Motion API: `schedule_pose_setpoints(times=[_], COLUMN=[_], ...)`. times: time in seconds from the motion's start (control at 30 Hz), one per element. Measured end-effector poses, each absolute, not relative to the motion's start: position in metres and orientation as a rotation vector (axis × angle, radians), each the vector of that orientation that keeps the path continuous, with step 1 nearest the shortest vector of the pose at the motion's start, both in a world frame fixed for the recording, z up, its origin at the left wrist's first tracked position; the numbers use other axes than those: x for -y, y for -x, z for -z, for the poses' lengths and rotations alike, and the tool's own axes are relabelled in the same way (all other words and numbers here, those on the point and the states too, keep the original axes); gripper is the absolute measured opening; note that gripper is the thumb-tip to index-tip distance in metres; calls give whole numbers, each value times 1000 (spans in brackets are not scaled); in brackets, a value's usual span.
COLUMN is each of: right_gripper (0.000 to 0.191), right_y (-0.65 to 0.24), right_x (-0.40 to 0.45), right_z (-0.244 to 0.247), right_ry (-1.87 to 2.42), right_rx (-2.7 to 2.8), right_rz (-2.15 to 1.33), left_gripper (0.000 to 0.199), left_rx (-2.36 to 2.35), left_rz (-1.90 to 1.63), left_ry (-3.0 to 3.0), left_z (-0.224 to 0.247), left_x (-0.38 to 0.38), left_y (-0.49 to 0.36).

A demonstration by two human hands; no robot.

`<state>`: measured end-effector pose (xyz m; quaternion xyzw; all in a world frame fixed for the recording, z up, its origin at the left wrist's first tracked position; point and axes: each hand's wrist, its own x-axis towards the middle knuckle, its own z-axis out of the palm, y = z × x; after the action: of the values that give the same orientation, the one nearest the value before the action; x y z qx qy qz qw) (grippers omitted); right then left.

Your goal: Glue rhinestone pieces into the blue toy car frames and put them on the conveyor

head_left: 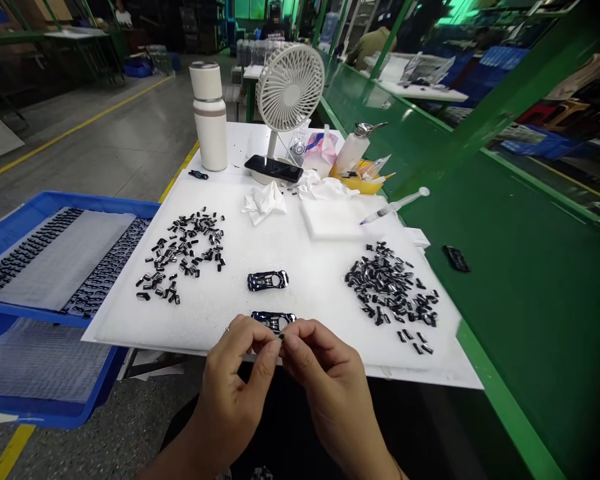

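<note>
White foam board (305, 300) is the reference. Blue tray (80, 201) sits off its left edge. On the board: left pile of small black-and-silver pieces (180, 253), right pile of the same (390, 287), and two dark car-shaped plates, rear plate (267, 281) mid-board, front plate (274, 322) at the near edge. Left hand (225, 393) and right hand (335, 393) are together, fingertips pinching a tiny black piece (281, 337) just above the front plate. Risk: fingertip-only grip; a slip could drop the piece off the near edge or knock the plate. Piece too small to read heading or long axis.
</note>
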<state>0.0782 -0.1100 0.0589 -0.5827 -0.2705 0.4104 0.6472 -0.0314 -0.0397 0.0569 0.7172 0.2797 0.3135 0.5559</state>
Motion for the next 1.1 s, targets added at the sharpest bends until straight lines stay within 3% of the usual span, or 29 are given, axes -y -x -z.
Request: schedule_pose_setpoints(times=[0.13, 0.57, 0.67, 0.73, 0.8, 0.87, 1.1], right_gripper=[5, 26, 36, 27, 5, 16, 13], right_y=[-66, -92, -108, -113, -115, -116, -123], right_x=[110, 110, 117, 122, 125, 126, 134], right_z=[-57, -52, -61, -68, -74, -79, -76], right_ry=[1386, 1555, 1586, 1549, 1458, 1390, 1503], right_rx=[857, 1040, 993, 1070, 1186, 1300, 1556], right_rz=[-548, -194, -281, -474, -667, -759, -670], left_gripper=[20, 27, 26, 24, 22, 20, 15], left_rx=[-678, -591, -614, -618, -603, -564, -475], left_rz=[-764, -720, -683, -661, -638, -600, -552], left_ry=[-1544, -1521, -1549, -1616, -1694, -1744, -1834], left_z=[-57, -54, -56, -58, -59, -59, -54], left_x=[46, 58, 56, 53, 50, 47, 35], left_y=[27, 31, 33, 33, 34, 36, 38])
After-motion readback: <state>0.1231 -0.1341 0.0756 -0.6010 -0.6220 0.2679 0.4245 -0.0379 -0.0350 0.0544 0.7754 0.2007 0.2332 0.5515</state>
